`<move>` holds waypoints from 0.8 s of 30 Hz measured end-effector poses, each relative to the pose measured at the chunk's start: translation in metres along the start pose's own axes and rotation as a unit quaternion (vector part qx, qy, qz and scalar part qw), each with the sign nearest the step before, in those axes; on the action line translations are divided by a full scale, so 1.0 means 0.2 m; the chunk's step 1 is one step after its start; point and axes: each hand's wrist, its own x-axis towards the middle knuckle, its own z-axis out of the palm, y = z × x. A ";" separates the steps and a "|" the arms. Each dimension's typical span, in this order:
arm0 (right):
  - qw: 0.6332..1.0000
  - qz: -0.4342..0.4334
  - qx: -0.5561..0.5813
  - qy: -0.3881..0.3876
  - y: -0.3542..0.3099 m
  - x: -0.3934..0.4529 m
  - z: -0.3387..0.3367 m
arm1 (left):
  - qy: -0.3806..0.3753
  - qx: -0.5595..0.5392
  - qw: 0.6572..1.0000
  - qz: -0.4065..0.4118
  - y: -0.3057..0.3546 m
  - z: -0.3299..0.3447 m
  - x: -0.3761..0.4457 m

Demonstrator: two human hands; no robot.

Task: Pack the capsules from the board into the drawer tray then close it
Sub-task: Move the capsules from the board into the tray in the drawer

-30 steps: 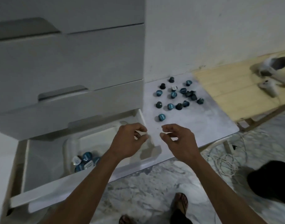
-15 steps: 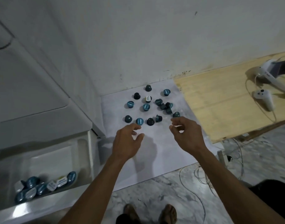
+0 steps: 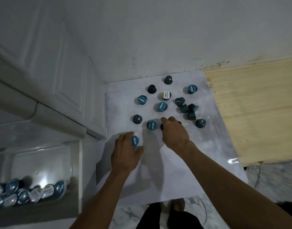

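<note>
Several blue and dark capsules (image 3: 162,106) lie scattered on the pale marbled board (image 3: 199,154). My left hand (image 3: 125,152) pinches a blue-lidded capsule (image 3: 135,140) between thumb and fingers at the near left of the group. My right hand (image 3: 174,132) lies curled over a dark capsule (image 3: 162,126) in the group's front row, hiding most of it. Another blue capsule (image 3: 151,125) sits between the two hands. The open drawer tray (image 3: 42,149) at lower left holds several packed capsules (image 3: 31,194) along its near side.
A white drawer cabinet (image 3: 42,71) rises on the left above the tray. A yellow wooden tabletop (image 3: 257,113) adjoins the board on the right. The white wall (image 3: 158,38) stands behind. Marble floor and my feet (image 3: 176,204) show below the board's near edge.
Both hands reached forward from above the board's near part onto the capsules. The left hand took hold of a blue capsule and the right closed over a dark one. The view swung closer.
</note>
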 end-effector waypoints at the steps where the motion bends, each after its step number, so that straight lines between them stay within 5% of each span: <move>1: 1.000 -0.002 -0.008 -0.002 0.00 0.02 0.01 | 0.008 0.003 1.000 0.002 -0.01 0.02 0.00; 7: 1.000 -0.013 0.000 0.016 0.02 0.05 0.03 | 0.077 0.003 0.997 -0.009 0.02 0.07 -0.01; 15: 0.979 -0.082 0.150 0.112 0.13 -0.01 0.16 | 0.173 -0.059 0.983 0.002 0.00 0.18 -0.06; 24: 0.934 -0.162 0.187 0.260 0.23 -0.05 0.35 | 0.263 -0.104 0.954 0.096 -0.06 0.26 -0.11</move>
